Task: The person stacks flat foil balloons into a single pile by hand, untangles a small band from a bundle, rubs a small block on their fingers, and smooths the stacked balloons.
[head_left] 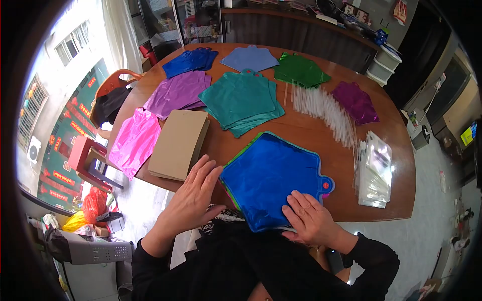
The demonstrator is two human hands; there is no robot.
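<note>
A flat, shiny blue foil piece (276, 173), roughly pentagonal with a round tab marked by a red dot, lies at the table's front edge. Green shows along its left rim and pink by the tab, so other foil pieces lie under it. My right hand (309, 218) rests on its lower right part, fingers laid flat. Beside its left edge is my left hand (191, 198), fingers stretched out and holding nothing; whether it touches the edge I cannot tell. A stack of brown cardboard (178, 143) sits just beyond the left fingers.
Around the wooden table (241, 150) lie teal (241, 98), purple (178, 90), pink (134, 140), dark blue (188, 61), pale blue (249, 58), green (300, 70) and magenta foil stacks (356, 102). Clear sticks (326, 113) and clear plastic packets (375, 170) lie at right.
</note>
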